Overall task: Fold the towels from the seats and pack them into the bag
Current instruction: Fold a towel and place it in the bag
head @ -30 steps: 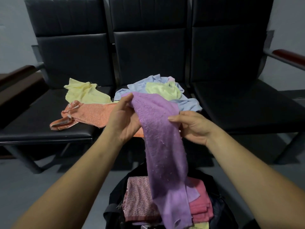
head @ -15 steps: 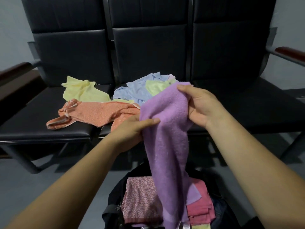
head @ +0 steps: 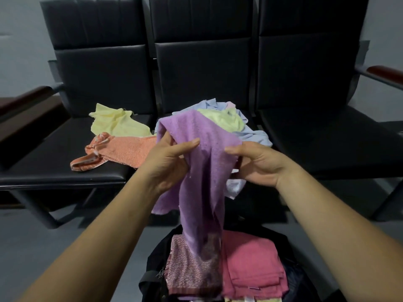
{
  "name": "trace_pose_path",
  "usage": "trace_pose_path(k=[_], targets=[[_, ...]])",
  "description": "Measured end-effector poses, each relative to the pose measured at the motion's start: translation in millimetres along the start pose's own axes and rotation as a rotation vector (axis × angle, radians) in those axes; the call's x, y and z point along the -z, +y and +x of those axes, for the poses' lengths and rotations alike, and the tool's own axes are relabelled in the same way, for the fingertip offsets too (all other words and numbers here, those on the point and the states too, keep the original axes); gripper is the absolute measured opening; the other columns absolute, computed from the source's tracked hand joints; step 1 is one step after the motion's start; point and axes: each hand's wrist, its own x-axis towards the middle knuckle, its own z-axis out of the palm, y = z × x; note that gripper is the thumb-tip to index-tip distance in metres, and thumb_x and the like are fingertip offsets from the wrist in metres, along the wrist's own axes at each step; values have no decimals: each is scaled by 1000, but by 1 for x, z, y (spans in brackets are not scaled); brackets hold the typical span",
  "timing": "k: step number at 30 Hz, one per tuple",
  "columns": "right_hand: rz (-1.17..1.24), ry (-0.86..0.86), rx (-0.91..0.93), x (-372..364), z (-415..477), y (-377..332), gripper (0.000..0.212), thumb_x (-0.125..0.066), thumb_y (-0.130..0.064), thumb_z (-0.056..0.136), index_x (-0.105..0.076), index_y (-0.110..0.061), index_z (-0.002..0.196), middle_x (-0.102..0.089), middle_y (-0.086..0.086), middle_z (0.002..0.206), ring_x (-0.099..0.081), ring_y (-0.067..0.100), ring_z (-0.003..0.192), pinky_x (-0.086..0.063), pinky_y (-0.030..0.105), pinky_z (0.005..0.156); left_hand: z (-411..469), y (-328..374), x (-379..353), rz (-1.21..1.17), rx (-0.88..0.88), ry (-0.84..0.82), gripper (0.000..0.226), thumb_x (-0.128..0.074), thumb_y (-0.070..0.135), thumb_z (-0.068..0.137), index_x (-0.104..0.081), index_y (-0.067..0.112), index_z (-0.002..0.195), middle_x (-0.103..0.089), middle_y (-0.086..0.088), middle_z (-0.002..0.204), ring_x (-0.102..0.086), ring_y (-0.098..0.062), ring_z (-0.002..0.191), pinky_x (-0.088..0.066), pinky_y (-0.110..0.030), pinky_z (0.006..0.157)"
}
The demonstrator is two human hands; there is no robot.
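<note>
The left grip [head: 165, 164] and right grip [head: 259, 164] were clamped on the upper edge of the purple towel [head: 202, 171], which was hung down over the folded towels [head: 248, 264] packed in the near bag [head: 153, 264]. On the far seats [head: 43, 171], loose towels [head: 128, 149] were spread.

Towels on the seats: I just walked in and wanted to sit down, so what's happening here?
A person holds a purple towel up with both hands, the left hand gripping one side near the top and the right hand pinching the other edge. It hangs over an open black bag on the floor, where a pink towel and a patterned towel lie folded. An orange towel, a yellow towel and a light blue heap lie unfolded on the seats.
</note>
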Motion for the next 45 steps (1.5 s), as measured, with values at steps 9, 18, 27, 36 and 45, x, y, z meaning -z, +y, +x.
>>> trace_pose_path(k=[9, 18, 27, 36, 45], targets=[[10, 354, 307, -8, 4, -20, 19, -71, -9, 88, -73, -2, 106, -75, 15, 105, -72, 25, 97, -58, 36, 88, 1, 19, 25, 401, 21, 54, 35, -72, 15, 87, -66, -2, 117, -65, -26, 105, -58, -36, 94, -56, -41, 79], [-250, 486, 455, -10, -2, -33, 11, -66, -12, 96, -73, -9, 104, -78, 4, 91, -74, 14, 84, -57, 26, 71, 3, 17, 16, 395, -57, 57, 23, -69, 15, 89, -72, 5, 110, -73, -11, 101, -67, -24, 92, -57, -31, 84], [80, 382, 249, -5, -9, -40, 29, -72, -13, 90, -70, 3, 114, -76, 14, 108, -73, 22, 103, -59, 30, 83, 4, 15, 18, 622, -215, 144, 16, -60, 13, 100, -73, 19, 106, -75, -6, 102, -70, -21, 100, -59, -32, 87], [19, 359, 284, 4, -11, -42, 19, -62, -3, 94, -71, -4, 110, -75, 10, 100, -72, 20, 89, -59, 35, 76, 0, 22, 16, 477, -221, 31, 20, -63, 12, 96, -71, 18, 113, -74, 4, 89, -67, -12, 83, -55, -26, 75], [-67, 466, 310, 2, -7, -38, 14, -64, -14, 97, -72, -6, 106, -78, 8, 96, -72, 16, 89, -58, 30, 75, 2, 22, 17, 685, -272, 215, 17, -68, 16, 94, -75, 7, 106, -74, -14, 91, -66, -14, 77, -57, -24, 68]])
